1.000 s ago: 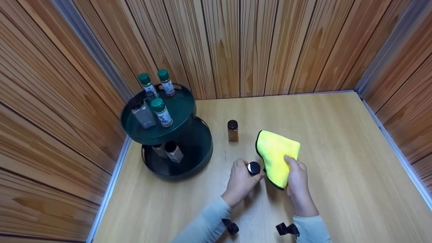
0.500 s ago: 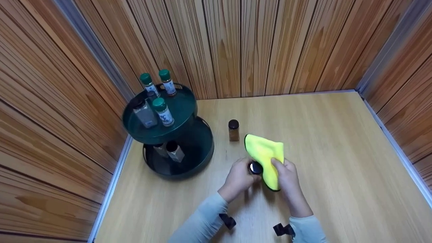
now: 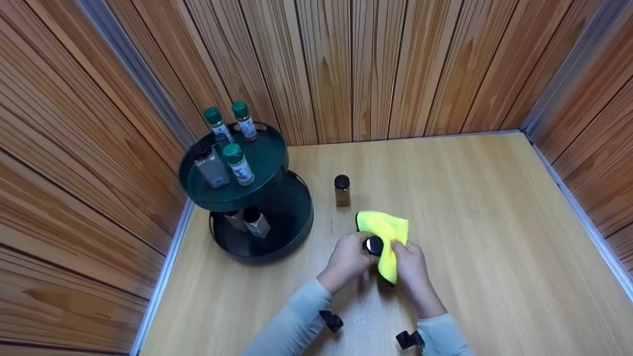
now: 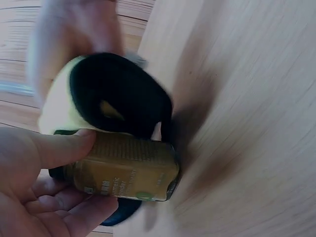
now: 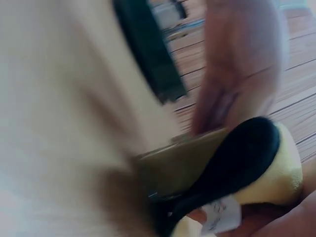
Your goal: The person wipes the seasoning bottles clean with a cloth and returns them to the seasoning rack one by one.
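My left hand grips a spice jar near its black cap. The jar has clear sides, brownish-yellow contents and a label reading turmeric powder. In my right hand a bright yellow cloth with a black border is pinched between thumb and fingers. The cloth bends around the jar's right side and touches it. In the right wrist view, the border of the cloth crosses in front of the jar. Part of the jar's far side is hidden by the cloth.
Another dark-capped spice jar stands upright on the wooden table, beyond my hands. At the left is a dark green two-tier round rack. Green-capped bottles and a dark-capped jar occupy its top; dark-capped jars sit below.
My right hand has brought the cloth left and toward me, from beside the jar to against it. The left hand keeps its grip on the jar, nearly in place.
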Action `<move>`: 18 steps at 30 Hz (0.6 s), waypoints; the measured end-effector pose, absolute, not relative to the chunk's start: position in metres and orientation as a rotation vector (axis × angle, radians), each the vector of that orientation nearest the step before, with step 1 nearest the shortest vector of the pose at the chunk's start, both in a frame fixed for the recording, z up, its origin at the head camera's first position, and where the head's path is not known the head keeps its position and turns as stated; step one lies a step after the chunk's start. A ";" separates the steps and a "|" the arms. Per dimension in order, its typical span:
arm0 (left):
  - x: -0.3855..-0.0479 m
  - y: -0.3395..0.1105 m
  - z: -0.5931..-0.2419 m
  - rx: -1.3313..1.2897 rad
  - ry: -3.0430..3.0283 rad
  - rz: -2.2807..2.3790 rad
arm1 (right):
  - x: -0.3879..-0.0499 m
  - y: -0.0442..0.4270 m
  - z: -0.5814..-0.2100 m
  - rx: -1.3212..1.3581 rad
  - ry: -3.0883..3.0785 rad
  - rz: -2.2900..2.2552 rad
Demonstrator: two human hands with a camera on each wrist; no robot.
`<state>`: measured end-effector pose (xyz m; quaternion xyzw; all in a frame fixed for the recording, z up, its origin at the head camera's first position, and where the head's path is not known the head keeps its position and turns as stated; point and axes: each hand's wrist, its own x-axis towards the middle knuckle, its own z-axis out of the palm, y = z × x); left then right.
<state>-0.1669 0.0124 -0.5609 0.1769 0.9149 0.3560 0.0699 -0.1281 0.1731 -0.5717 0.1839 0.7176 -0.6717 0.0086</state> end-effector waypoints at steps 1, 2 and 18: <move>-0.167 0.012 -0.561 0.515 2.741 1.078 | -0.130 0.174 -0.574 0.582 2.226 -2.081; -0.167 0.012 -0.561 0.501 2.728 1.089 | -0.132 0.175 -0.575 0.589 2.206 -2.077; -0.170 0.012 -0.558 0.438 2.641 1.136 | -0.133 0.176 -0.574 0.592 2.401 -1.943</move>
